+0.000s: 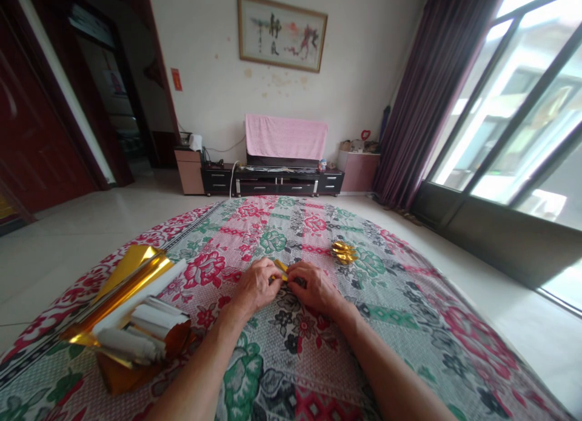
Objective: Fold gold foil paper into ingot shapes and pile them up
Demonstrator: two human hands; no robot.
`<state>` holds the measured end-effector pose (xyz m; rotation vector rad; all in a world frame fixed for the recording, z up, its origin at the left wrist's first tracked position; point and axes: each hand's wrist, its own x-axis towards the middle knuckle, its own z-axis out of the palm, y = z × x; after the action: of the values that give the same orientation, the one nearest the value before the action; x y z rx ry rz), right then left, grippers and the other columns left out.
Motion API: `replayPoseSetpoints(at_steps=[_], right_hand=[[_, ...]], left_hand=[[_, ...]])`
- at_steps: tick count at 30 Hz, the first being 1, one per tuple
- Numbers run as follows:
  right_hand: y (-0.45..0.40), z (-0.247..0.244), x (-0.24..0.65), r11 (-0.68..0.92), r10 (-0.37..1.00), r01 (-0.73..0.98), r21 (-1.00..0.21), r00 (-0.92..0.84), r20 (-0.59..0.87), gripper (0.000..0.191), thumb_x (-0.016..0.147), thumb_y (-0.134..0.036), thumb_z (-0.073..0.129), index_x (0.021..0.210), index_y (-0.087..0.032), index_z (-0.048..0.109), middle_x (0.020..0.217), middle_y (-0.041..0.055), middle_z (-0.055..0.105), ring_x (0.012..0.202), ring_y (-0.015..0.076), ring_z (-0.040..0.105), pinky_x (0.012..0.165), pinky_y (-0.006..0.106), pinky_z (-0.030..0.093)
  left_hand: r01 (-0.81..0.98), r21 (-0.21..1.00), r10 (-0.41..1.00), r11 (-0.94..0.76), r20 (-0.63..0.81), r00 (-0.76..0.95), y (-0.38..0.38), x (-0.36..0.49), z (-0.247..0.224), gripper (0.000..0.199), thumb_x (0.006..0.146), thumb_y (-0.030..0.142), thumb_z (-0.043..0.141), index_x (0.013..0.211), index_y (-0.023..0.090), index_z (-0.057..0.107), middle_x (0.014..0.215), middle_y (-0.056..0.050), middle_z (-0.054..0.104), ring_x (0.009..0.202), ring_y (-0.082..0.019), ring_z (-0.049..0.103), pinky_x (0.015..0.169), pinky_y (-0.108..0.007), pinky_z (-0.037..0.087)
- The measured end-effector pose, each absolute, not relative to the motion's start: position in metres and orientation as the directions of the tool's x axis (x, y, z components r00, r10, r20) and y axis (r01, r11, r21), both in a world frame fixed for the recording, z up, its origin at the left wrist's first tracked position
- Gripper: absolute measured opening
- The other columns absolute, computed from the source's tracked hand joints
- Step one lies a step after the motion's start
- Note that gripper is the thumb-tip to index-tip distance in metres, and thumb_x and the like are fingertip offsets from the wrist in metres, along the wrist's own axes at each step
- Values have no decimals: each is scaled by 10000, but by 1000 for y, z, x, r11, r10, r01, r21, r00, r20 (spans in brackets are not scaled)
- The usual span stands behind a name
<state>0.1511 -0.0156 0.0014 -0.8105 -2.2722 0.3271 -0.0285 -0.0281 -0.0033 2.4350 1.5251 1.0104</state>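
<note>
Gold foil piece, pinched
It sits between left hand and right hand, fingertips of both closed on it.

Foil sheets left on cloth, folded foil right; low cabinet behind

Papers at lower left are gleaming gold and white; the tablecloth at lower centre is displaying red, green and black florals over pink and grey.
</note>
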Motion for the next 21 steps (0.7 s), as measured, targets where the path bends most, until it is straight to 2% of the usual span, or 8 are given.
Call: replayPoseSetpoints(at_steps=[6,13,21], right_hand=[[-15,-1,151,771,636,470,-429,-546,545,147,749,-91,518,777,-169,639,882,52,634,845,141,583,795,272,449],[-15,2,154,754,657,462,-468,-548,518,224,694,-37,504,772,-181,658,906,39,648,835,136,599,799,256,465],[-14,1,154,748,664,455,-484,-529,529,263,695,-35,474,776,-192,669,901,27,662,828,132,612,805,255,475]], left_hand=[[764,419,840,-491,461,287,-29,-27,-1,116,740,156,546,740,193,656,824,-30,574,821,-141,537,802,-282,429],[817,404,868,-412,445,218,-26,-20,-4,151,739,132,518,616,168,600,778,-42,549,801,-150,524,764,-288,429],[877,343,874,-336,461,155,-23,-13,-7,125,696,106,499,600,169,550,742,-48,538,776,-165,523,741,-294,426]])
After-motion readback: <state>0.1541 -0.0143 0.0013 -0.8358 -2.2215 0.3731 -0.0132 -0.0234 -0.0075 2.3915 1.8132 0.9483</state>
